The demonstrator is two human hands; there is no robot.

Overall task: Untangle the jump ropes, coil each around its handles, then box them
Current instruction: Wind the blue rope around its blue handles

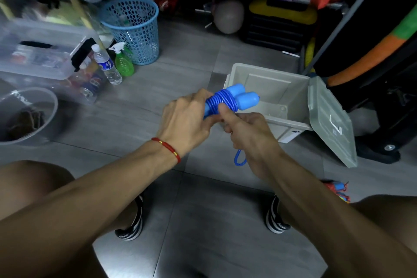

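A blue jump rope (228,99) is coiled tightly around its two blue handles, which lie side by side. My left hand (187,119) grips the lower end of the handles. My right hand (246,131) pinches the rope just under the coil, thumb pressed against the windings. A short blue loop (240,160) of rope hangs below my right hand. Just behind the hands sits a grey box (300,117), open, with its lid (331,124) swung out to the right. Another bundled rope, red with a blue handle (337,189), lies on the floor at the right.
A blue mesh basket (130,29), a water bottle (107,65) and a green spray bottle (123,61) stand on the grey floor tiles at the back left. Clear bins (40,56) sit at the left. Rolled mats and black equipment crowd the back and right.
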